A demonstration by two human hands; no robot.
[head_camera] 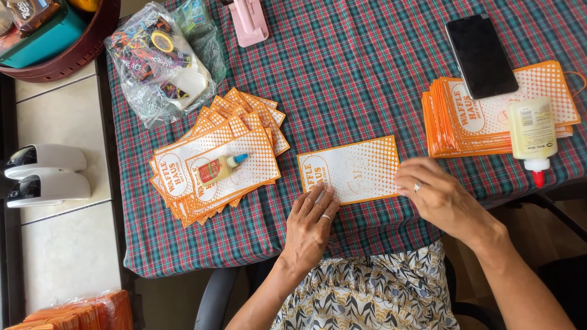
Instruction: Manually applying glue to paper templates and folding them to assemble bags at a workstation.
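An orange-and-white printed paper bag (pixel 351 168) lies flat on the plaid tablecloth near the front edge. My left hand (pixel 310 229) rests with its fingertips on the bag's lower left corner. My right hand (pixel 437 198) presses on its right edge. Both hands lie flat with fingers apart and grip nothing. A fanned pile of the same bags (pixel 214 159) lies to the left with a small glue bottle (pixel 220 168) on top. Another neat stack of bags (pixel 489 116) sits at the right, with a larger white glue bottle (pixel 532 137) lying across it.
A black phone (pixel 481 55) lies on the right stack. A clear plastic bag of stickers (pixel 156 61) and a pink hole punch (pixel 249 21) sit at the back. A dark red basket (pixel 67 43) stands far left. More orange bags (pixel 79 313) lie on the floor.
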